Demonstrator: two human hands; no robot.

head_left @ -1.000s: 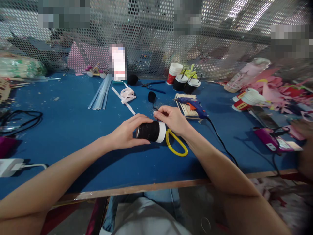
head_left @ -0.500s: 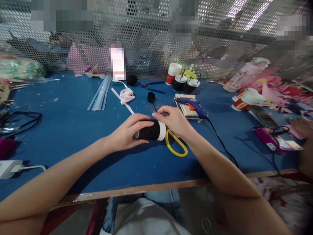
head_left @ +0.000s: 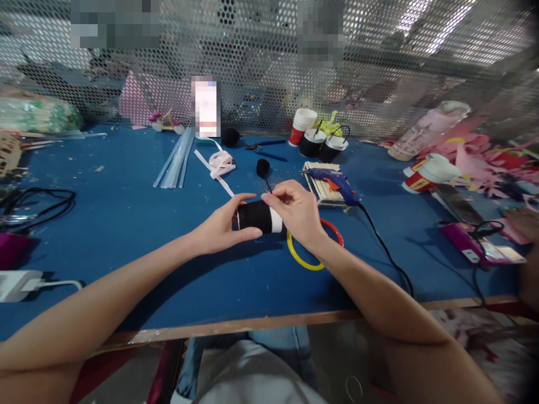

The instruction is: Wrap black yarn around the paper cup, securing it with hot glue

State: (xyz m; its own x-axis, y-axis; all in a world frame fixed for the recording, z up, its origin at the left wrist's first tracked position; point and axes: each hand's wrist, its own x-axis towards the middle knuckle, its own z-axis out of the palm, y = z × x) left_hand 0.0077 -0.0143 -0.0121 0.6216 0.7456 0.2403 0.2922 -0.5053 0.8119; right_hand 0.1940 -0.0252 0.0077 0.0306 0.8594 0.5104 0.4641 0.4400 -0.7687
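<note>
In the head view a paper cup (head_left: 255,217) with a black-wrapped side and a white band at its right end lies on its side between my hands. My left hand (head_left: 221,227) holds its left end, thumb along the near side and fingers behind. My right hand (head_left: 297,210) is closed in a pinch at the cup's upper right edge; what its fingertips grip is hidden. Just beyond those fingertips is a black pompom (head_left: 263,168) on a thin dark stem. Partly under my right wrist, a yellow and red ring (head_left: 304,264) rests on the blue table (head_left: 202,292).
A blue glue gun (head_left: 332,184) lies on wooden sticks, its cord trailing right. Behind are pliers (head_left: 269,150), white ribbon (head_left: 221,164), clear glue sticks (head_left: 174,163) and more cups (head_left: 304,126). A purple box (head_left: 474,244) sits at right, near another person's hand (head_left: 522,221).
My left fingers have shifted from over the cup's top to its far side, and the cup has turned slightly. The ring now looks rounder, with its red part showing. The view has shifted a little.
</note>
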